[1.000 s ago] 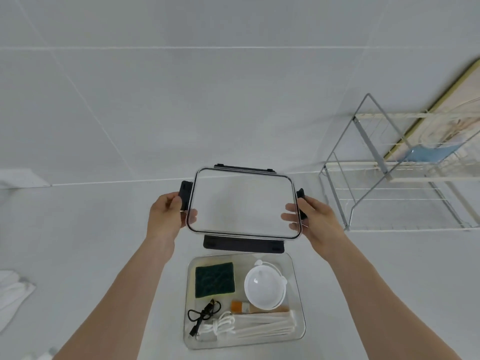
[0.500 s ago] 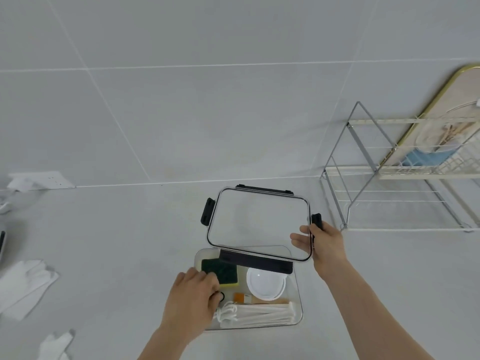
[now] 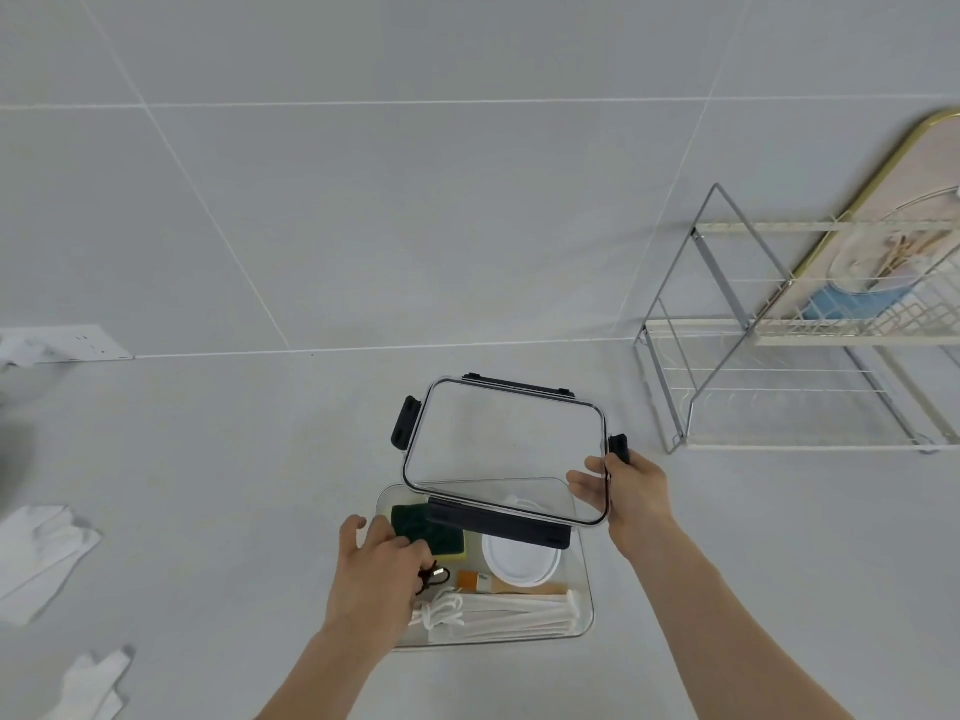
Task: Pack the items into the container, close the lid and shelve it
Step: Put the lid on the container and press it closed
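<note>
A clear container [image 3: 586, 610] sits on the grey surface in front of me. Inside lie a green and yellow sponge [image 3: 439, 535], a white round lid-like dish [image 3: 519, 561], a small brush [image 3: 514, 584], white sticks [image 3: 519, 613] with cord, and a black cable [image 3: 434, 576]. My right hand [image 3: 631, 491] holds the clear lid [image 3: 506, 449] with black clips by its right edge, tilted above the container's far side. My left hand [image 3: 376, 569] reaches into the container's left part, fingers on the sponge and black cable; whether it grips either I cannot tell.
A wire shelf rack [image 3: 779, 387] stands at the right, with a gold-framed board [image 3: 878, 231] behind it. White cloths or gloves [image 3: 41, 553] lie at the left. A white socket plate [image 3: 67, 343] sits on the wall at far left.
My left hand let go of the lid and dropped into the container onto the sponge and cable. The lid, now in my right hand alone, shifted right and lower.
</note>
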A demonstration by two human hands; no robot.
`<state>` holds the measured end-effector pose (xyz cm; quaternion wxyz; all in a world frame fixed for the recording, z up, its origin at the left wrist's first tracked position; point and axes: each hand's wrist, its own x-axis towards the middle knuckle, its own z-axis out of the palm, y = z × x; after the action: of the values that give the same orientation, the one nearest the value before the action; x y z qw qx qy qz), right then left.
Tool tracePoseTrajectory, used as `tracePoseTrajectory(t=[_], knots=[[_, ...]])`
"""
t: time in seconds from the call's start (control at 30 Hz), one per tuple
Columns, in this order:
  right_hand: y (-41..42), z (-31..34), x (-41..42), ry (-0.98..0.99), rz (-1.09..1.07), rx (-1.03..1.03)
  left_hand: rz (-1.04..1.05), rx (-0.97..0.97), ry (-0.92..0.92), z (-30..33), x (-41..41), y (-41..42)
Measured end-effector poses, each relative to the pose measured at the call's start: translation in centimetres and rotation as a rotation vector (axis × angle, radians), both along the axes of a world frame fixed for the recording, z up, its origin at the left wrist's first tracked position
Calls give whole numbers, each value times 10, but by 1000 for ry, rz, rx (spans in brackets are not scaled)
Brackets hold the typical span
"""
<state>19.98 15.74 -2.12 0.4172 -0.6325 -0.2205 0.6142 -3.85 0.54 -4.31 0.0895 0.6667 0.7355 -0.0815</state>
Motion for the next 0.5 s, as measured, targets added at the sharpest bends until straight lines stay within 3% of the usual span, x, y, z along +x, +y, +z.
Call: tracePoseTrajectory(t=[0.2, 0.5], knots=[[4, -1, -3, -18, 19, -2, -194, -18, -108, -12, -7, -4], [7, -3, -3, -58, 36, 1, -169, -97, 1, -6, 3, 7]])
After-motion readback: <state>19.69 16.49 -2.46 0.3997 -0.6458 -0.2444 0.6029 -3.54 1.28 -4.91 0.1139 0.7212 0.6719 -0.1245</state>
